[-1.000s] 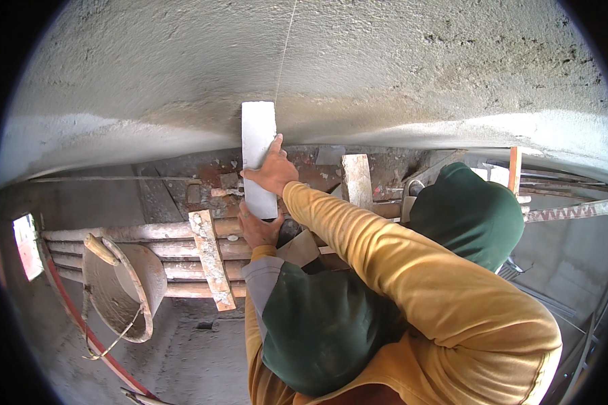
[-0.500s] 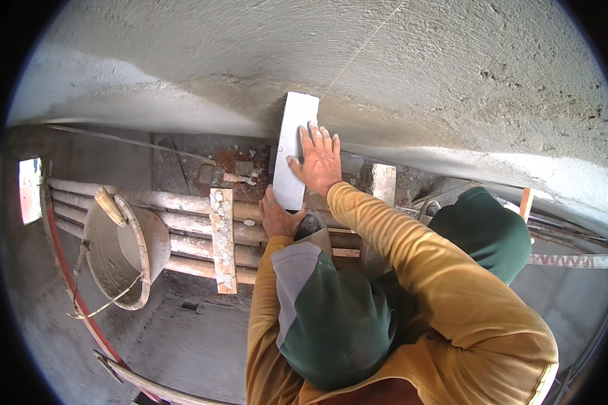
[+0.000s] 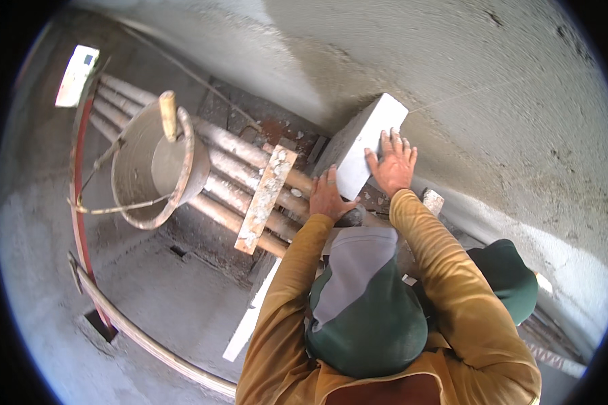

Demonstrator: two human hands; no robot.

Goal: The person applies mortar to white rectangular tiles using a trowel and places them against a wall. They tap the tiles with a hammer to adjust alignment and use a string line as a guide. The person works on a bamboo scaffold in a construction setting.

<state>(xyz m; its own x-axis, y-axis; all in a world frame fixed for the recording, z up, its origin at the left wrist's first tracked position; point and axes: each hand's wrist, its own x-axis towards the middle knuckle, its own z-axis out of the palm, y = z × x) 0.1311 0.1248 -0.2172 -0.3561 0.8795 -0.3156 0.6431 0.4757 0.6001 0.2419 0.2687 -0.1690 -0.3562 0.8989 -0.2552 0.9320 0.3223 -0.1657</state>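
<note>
My left hand is closed around the lower end of a long white block, which leans diagonally beside the rough plastered wall. My right hand lies open on the block’s upper face, fingers spread. A thin pale string runs across the wall from near the block’s upper end. My green-clad knees are below my hands.
A cement-stained bucket with a rope handle sits on several wooden poles, crossed by a spattered short board. A red-edged strip and curved pole line the left. Concrete floor shows below.
My view has rotated, so the block now appears further right and more slanted, with more of its side showing. My right hand has slid from the block's edge to spread across its face.
</note>
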